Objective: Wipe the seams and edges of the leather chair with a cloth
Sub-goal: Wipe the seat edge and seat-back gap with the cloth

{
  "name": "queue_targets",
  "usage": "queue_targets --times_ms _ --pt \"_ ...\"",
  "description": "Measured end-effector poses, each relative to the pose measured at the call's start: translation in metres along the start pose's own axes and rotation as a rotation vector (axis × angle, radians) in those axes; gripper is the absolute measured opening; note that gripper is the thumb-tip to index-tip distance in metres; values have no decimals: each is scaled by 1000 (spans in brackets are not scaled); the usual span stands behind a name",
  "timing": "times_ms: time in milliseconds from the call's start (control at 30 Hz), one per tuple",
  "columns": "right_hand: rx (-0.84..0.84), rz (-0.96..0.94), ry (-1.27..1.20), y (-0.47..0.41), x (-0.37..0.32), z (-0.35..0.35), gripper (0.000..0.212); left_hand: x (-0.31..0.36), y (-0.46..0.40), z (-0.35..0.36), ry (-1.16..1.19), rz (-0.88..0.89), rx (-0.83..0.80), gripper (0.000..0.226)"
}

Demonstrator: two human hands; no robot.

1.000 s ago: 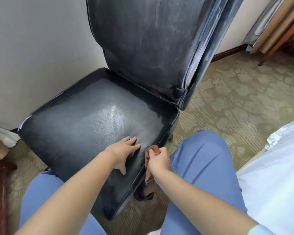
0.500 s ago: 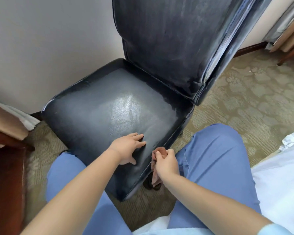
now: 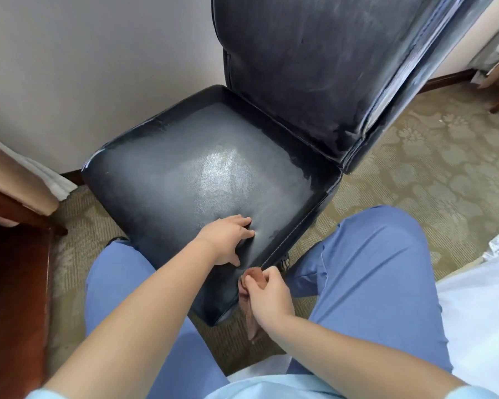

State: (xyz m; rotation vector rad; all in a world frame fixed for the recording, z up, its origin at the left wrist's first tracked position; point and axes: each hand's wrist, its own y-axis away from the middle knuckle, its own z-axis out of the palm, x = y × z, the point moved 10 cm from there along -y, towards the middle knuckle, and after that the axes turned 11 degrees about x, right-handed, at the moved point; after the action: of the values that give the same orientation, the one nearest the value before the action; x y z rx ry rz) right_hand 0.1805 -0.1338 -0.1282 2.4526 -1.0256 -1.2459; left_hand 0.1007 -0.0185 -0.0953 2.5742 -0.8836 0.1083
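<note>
A dark leather chair (image 3: 202, 174) stands in front of me, its seat dusty and its tall backrest (image 3: 314, 61) rising at the upper right. A stitched seam (image 3: 294, 228) runs along the seat's right edge. My left hand (image 3: 228, 240) rests on the seat near its front right corner, fingers spread. My right hand (image 3: 268, 295) grips a brown cloth (image 3: 249, 306) and presses it against the front end of that seam; the cloth's tail hangs down past the seat's edge.
My knees in blue trousers (image 3: 366, 272) flank the chair's front corner. A wall (image 3: 84, 67) stands behind the chair. A dark wooden piece of furniture (image 3: 12, 283) is at the left, white bedding (image 3: 484, 306) at the right, patterned carpet (image 3: 432, 162) beyond.
My right hand has slid the cloth along the right seam toward the seat's front corner. The left hand stayed on the seat. The view has shifted left and down, so the chair sits further right.
</note>
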Motion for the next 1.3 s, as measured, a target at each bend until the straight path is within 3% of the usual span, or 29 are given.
queue_targets --times_ms 167,367,567,767,900,1033,1300 --pt "141 89 -121 -28 -2 -25 21 0 2 -2 24 -50 17 81" --pt "66 83 -118 -12 6 -10 18 5 0 -8 7 -58 40 77" --pt "261 148 -218 -57 -3 -47 18 5 0 -10 23 -77 76 62" --pt "67 151 -147 -48 5 -30 17 15 -6 -10 -82 -88 119 63" --pt "203 151 -189 -83 -3 -59 17 33 -15 -9 -173 -17 173 65" --pt "296 212 -263 -112 -9 -80 18 49 -31 -4 -177 50 91 75" --pt "298 144 -217 -126 -1 -82 15 48 -60 -7 -94 -5 176 63"
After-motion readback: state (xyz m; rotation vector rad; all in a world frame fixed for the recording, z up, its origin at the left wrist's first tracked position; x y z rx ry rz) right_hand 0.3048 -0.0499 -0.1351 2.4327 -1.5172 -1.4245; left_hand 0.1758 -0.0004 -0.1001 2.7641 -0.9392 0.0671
